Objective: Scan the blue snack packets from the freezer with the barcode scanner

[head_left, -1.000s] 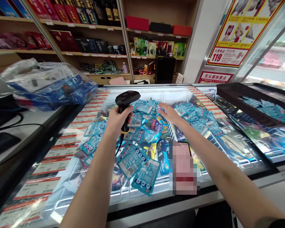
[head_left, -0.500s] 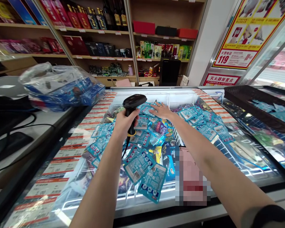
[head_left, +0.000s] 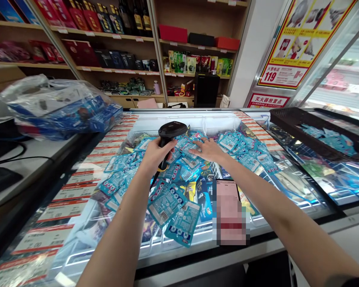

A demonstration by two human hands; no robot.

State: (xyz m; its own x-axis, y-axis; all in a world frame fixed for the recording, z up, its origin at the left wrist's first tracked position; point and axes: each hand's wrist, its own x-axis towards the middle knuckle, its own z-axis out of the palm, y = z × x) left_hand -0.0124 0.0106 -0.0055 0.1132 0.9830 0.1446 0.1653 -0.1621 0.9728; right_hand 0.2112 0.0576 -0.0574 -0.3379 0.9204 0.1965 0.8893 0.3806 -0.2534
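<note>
My left hand (head_left: pixel 158 154) is wrapped round the handle of a black barcode scanner (head_left: pixel 172 128), held upright over the freezer's glass top. Its cable hangs down below my fist. My right hand (head_left: pixel 208 149) lies with fingers spread on some blue packets (head_left: pixel 188 146) at the far middle of the pile. More blue packets (head_left: pixel 169 205) are strewn in front of me and to the left, showing printed backs with barcodes. Another heap of blue packets (head_left: pixel 242 147) lies to the right of my right hand. A phone (head_left: pixel 227 199), partly blurred, rests near the front edge.
A dark brown basket (head_left: pixel 275 119) holding blue packets stands at the right. Blue boxes in a clear plastic bag (head_left: pixel 62 105) sit at the left. Price labels (head_left: pixel 60 209) line the glass. Stocked shelves (head_left: pixel 122 71) and a black box (head_left: pixel 206 89) stand behind.
The view has shifted slightly right, so the surroundings appear further left. My right hand has drawn a little nearer over the packets. My left hand still holds the scanner.
</note>
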